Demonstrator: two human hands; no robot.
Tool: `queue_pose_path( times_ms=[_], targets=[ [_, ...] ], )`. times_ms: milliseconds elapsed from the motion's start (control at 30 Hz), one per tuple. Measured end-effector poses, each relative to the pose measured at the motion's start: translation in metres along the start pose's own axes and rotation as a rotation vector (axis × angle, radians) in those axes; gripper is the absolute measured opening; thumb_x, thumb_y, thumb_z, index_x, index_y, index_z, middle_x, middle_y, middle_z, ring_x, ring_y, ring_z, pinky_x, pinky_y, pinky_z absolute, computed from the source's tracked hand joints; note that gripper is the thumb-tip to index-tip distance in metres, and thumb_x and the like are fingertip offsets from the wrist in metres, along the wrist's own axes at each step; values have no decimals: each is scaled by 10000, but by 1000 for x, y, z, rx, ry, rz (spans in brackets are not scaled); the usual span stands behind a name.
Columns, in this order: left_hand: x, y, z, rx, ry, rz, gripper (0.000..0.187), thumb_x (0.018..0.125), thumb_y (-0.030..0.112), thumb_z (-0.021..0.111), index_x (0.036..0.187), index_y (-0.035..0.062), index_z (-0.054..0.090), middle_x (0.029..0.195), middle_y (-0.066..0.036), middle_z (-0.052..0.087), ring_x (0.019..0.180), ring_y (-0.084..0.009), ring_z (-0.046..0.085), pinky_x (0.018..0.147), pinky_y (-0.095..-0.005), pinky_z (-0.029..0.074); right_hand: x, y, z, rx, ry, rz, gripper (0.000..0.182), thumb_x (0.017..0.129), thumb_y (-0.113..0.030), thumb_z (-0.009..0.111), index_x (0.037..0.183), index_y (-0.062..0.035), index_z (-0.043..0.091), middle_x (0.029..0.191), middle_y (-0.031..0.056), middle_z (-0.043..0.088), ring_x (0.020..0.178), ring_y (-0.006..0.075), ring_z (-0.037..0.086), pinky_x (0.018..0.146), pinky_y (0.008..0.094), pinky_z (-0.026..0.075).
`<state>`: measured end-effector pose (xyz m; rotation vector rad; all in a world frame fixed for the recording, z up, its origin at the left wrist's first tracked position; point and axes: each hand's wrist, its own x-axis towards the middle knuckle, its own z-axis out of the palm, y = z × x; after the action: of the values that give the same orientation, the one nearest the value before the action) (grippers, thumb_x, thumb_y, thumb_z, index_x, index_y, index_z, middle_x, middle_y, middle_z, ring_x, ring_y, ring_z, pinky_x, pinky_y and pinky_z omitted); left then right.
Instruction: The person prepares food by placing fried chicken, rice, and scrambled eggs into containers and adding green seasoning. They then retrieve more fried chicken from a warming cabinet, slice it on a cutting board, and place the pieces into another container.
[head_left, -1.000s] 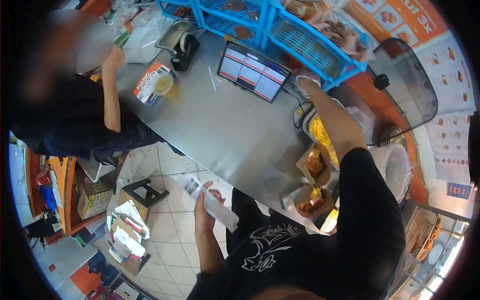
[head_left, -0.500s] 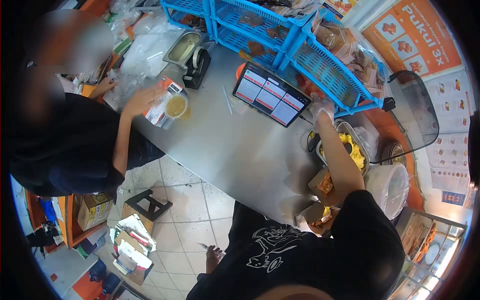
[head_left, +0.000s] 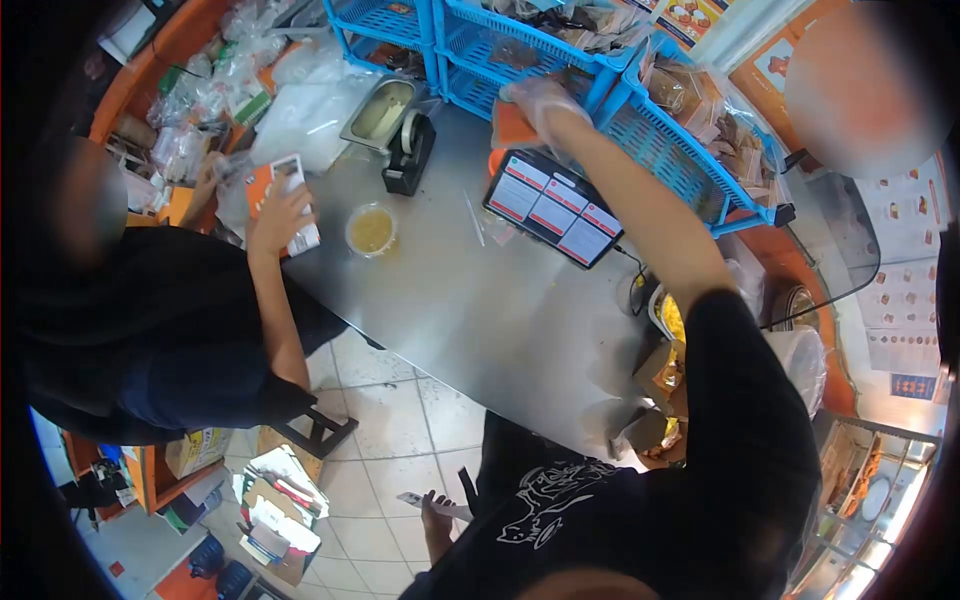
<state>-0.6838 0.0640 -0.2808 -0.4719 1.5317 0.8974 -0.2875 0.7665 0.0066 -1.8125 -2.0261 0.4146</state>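
Receipt paper [head_left: 432, 503], a thin white strip with faint print, sits low beside your hip, over the pale tiled floor. Your left hand [head_left: 437, 517] pinches it at one end, fingers closed on the slip so that it sticks out flat to the left. It looks limp and light, slightly curled.

Your right hand [head_left: 541, 98], in a clear, crinkled plastic glove, is stretched far across the counter [head_left: 480, 300] to the blue baskets [head_left: 640, 130]. Its fingers curl over something orange [head_left: 510, 128] at the basket's lower edge, just above the tablet [head_left: 560, 207]; whether they grip it or only rest on it, you cannot tell.

The counter is brushed steel, dull grey and smooth, with a soft sheen. On it the tablet leans, dark-framed, its screen showing white cards with red headers. The baskets are rigid slotted plastic, stuffed with glossy bags. A black tape dispenser [head_left: 408, 152] stands beside a rectangular steel pan [head_left: 380, 108], and a round clear cup [head_left: 371, 229] of yellowish sauce stands alone nearby. Brown paper boxes [head_left: 662, 375] of food sit at the counter's near right edge.

Across from you, another person's hand [head_left: 277, 215] rests on an orange-and-white carton [head_left: 283, 197].
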Motion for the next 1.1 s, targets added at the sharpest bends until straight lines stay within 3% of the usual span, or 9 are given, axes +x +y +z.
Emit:
queue_pose_path(
  times_ms=[67, 300, 433, 600, 667, 700, 867, 933, 1100],
  targets=[
    [-3, 3, -4, -98, -84, 72, 469, 921, 473, 525, 1260, 153, 480, 1036, -97, 490, 891, -270, 462, 849, -490, 410, 50, 13, -1, -568, -308, 29, 385, 899, -362, 554, 1079, -41, 664, 984, 134, 673, 847, 307, 639, 764, 455, 499],
    [-28, -19, -43, -209, 18, 33, 412, 931, 457, 520, 1216, 161, 494, 998, -55, 469, 856, -216, 456, 851, -463, 413, 129, 87, 20, -433, -462, 313, 312, 831, -270, 613, 1038, -55, 703, 1109, 108, 676, 959, 264, 652, 824, 443, 504],
    [-36, 4, -23, -91, 86, -84, 400, 920, 441, 545, 1202, 162, 498, 1008, -49, 457, 853, -214, 455, 858, -457, 419, 91, 101, 44, -79, -20, 45, 323, 804, -285, 652, 1051, -84, 708, 1091, 103, 681, 953, 270, 655, 828, 427, 523],
    [3, 92, 16, 236, -39, -109, 396, 915, 433, 554, 1199, 162, 498, 1013, -48, 453, 853, -214, 455, 862, -456, 420, 145, 102, 111, 364, -657, -47, 321, 804, -292, 676, 1053, -90, 701, 1041, 100, 694, 936, 260, 664, 824, 395, 539],
    [18, 123, 47, 385, -89, -128, 395, 913, 430, 558, 1198, 163, 498, 1014, -47, 452, 853, -214, 455, 863, -455, 420, -26, -38, -24, 39, -195, 279, 276, 882, -320, 638, 967, -65, 699, 935, 111, 706, 869, 306, 683, 774, 410, 535],
    [23, 134, 62, 447, -109, -133, 395, 912, 428, 559, 1198, 163, 498, 1015, -46, 451, 854, -214, 455, 864, -455, 420, -45, -35, -6, 396, 161, 295, 353, 884, -391, 627, 958, -51, 688, 915, 155, 685, 829, 346, 670, 752, 437, 515],
    [33, 158, 128, 621, -166, -147, 392, 908, 420, 568, 1195, 163, 499, 1020, -45, 447, 854, -213, 454, 867, -453, 421, -274, -9, -115, 700, 33, 53, 377, 930, -475, 557, 993, -127, 689, 1005, 106, 670, 948, 234, 617, 844, 377, 478],
    [36, 160, 149, 664, -189, -151, 391, 906, 417, 572, 1194, 163, 499, 1022, -44, 446, 854, -213, 454, 868, -453, 421, -374, -10, -192, 807, -150, 340, 325, 953, -424, 551, 998, -125, 671, 1005, 62, 652, 937, 194, 604, 838, 348, 493],
    [27, 156, 190, 735, -246, -135, 389, 901, 409, 581, 1191, 163, 499, 1027, -42, 442, 855, -213, 454, 872, -452, 422, -545, 35, -254, 598, -1, 687, 125, 909, -167, 646, 946, -48, 652, 873, 29, 677, 842, 103, 636, 743, 249, 525]
  ],
)
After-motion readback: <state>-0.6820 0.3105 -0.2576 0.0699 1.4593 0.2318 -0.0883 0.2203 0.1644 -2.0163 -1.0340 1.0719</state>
